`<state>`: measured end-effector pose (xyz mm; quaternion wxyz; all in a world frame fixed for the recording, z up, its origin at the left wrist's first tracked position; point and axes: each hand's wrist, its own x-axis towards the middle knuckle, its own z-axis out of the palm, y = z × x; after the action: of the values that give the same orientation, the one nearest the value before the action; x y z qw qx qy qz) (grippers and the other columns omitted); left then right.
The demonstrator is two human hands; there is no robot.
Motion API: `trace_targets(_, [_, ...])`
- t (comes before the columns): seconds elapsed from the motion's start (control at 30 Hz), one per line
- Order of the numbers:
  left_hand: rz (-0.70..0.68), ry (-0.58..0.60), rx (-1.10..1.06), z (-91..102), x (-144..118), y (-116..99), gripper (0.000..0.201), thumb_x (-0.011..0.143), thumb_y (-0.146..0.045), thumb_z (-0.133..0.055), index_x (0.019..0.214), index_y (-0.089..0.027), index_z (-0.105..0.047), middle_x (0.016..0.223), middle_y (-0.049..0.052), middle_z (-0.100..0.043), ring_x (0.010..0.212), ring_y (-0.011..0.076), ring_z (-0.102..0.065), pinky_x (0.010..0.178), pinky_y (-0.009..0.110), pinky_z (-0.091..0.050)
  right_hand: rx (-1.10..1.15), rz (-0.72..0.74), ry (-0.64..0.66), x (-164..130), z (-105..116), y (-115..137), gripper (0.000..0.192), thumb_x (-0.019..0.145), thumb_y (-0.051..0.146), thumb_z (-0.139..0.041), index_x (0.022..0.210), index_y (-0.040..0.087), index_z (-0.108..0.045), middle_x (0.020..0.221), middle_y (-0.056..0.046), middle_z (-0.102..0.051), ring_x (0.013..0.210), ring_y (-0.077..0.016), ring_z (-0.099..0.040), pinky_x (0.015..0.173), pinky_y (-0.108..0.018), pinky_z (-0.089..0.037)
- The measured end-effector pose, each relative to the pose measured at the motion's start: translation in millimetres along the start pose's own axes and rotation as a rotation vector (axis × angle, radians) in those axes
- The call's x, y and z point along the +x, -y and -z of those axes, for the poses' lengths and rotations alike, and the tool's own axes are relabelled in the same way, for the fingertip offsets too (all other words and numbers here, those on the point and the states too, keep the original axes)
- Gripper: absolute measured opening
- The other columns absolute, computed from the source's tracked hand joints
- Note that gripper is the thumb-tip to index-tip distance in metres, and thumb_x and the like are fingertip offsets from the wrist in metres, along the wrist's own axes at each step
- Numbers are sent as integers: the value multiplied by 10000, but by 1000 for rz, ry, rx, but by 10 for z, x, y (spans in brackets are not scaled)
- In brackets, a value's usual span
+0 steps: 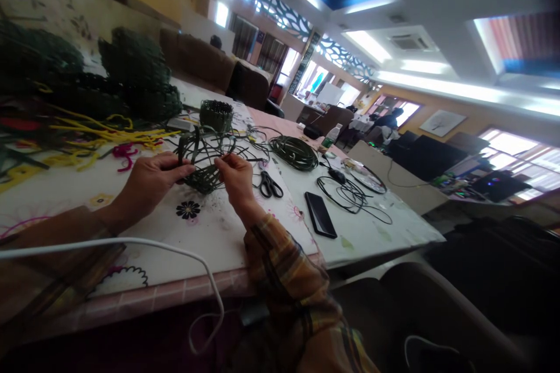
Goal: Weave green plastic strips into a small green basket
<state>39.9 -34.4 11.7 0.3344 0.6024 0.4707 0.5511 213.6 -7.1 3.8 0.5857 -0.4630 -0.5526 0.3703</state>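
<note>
A half-woven dark green basket (202,172) with loose upright strips rests on the white flowered table (219,233). My left hand (151,178) grips its left side, thumb against a strip. My right hand (236,173) pinches a thin green strip at the basket's right edge. A finished small green woven basket (216,115) stands just behind. Black scissors (268,185) lie right of my right hand.
A coil of green strip (294,151), black cables (350,195) and a black phone (320,214) lie to the right. Yellow and pink pipe cleaners (94,134) and dark green woven pieces (140,78) crowd the left. A white cable (131,243) crosses the near edge. People sit far back.
</note>
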Motion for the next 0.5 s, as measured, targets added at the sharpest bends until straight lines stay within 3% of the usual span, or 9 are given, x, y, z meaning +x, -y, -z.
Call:
trace_targets(0.3, [-9, -79, -2, -22, -35, -72, 246, 683, -408, -732, 741, -169, -734, 685, -14, -560, 636, 124, -445, 570, 257, -348, -29, 108, 58, 24, 39, -22, 279, 750, 374, -691, 588, 204, -538, 541, 79, -426, 558, -80, -356, 540, -216, -282])
trace_targets(0.5, [80, -144, -74, 63, 3, -125, 238, 668, -392, -750, 740, -165, -738, 707, 13, -627, 626, 126, -491, 558, 241, -406, 48, 122, 38, -154, -47, 76, 241, 782, 432, -665, 707, 211, -604, 608, 61, -495, 574, -88, -418, 568, -225, -350])
